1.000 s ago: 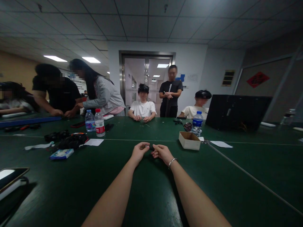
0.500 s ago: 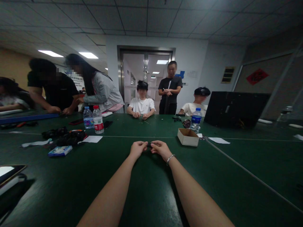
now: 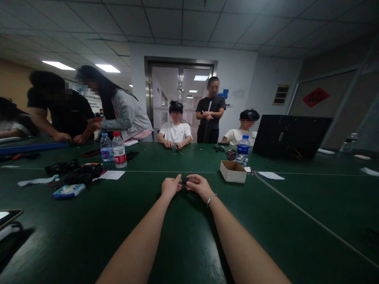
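Observation:
Both my arms stretch forward over the green table. Between my hands is a small dark object, too small and dim to name. My left hand has its fingers closed on the object's left end, thumb raised. On the other end, my right hand pinches it with thumb and fingertips; a silvery bracelet circles that wrist. An open cardboard box stands to the right of my right hand.
Water bottles stand at the left, near a blue-and-white packet, papers and dark gear. Beside the box is another bottle. A black monitor-like panel rises at the right. Several people are around the table's far side.
The fingers of both my hands have shifted on the dark object: the left thumb has lifted and the right fingers have spread a little. My view has turned slightly to the right.

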